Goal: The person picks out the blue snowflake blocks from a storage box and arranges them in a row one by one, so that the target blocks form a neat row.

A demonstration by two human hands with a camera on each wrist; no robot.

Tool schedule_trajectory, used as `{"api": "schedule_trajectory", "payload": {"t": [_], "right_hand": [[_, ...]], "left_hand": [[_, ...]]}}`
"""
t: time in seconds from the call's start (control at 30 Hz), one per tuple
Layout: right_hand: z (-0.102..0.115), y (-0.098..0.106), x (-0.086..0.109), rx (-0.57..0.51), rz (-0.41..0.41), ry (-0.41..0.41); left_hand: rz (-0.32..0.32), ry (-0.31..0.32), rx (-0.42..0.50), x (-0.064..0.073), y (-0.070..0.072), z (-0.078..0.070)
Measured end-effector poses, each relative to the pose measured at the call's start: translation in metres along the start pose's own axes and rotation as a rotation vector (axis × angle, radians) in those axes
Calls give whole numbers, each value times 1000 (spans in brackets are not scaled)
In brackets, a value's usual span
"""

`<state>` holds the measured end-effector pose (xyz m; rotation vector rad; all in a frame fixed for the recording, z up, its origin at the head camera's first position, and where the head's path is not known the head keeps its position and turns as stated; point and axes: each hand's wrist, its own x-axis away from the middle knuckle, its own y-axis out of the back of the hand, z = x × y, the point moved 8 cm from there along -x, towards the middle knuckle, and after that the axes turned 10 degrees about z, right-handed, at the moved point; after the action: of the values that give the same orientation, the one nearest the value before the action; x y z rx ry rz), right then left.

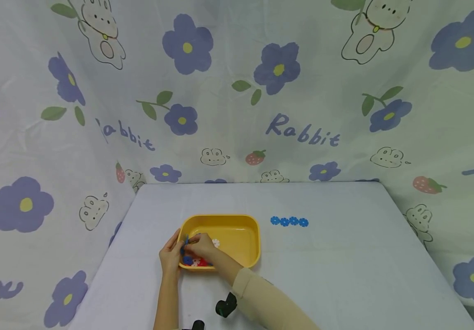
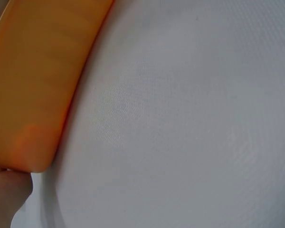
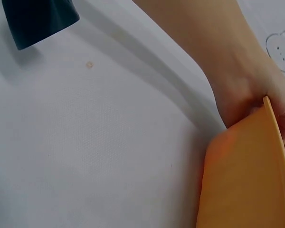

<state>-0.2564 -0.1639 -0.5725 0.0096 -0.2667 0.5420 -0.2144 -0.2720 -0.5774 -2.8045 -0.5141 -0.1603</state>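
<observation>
A yellow plastic tray [image 1: 238, 240] stands on the table, left of the middle. My left hand [image 1: 169, 257] grips its left end at the rim; the left wrist view shows that hand [image 2: 8, 192] at a corner of the tray's outer wall. Over the near wall reaches my right hand [image 1: 203, 246], its fingertips pinching a blue flower-shaped disc [image 1: 186, 240] inside the left end. Below the fingers lie a dark blue disc [image 1: 187, 260] and red pieces [image 1: 203, 262]. A white flower-shaped disc [image 1: 216, 243] shows beside the right hand, which partly hides the pieces.
Right of the tray, several blue flower-shaped discs [image 1: 293, 221] lie joined in a row on the white table [image 1: 335, 275]. A dark object [image 1: 226, 305] appears near the right forearm. A flower-printed cloth [image 1: 228, 101] hangs behind and at the sides.
</observation>
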Motion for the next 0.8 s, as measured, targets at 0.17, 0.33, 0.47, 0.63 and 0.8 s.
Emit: {"api": "schedule_trajectory", "payload": {"t": [0.17,0.33,0.47,0.63,0.8], "right_hand": [[-6,5,-2,-102,-10,-32],[-7,13,0,-101,-32,-43],[-3,25,2,-118,-31,-29],[-5,47,2,-189,-45,-57],[-7,72,1,-252,-51,-36]], "left_hand": [[-7,-14,-8,-1,1,0],[-5,-11,-17,0,1,1],[-9,-8,-39,-1,1,1],[-10,-1,-83,-1,1,1],[-11,-2,-85,-1,2,1]]}}
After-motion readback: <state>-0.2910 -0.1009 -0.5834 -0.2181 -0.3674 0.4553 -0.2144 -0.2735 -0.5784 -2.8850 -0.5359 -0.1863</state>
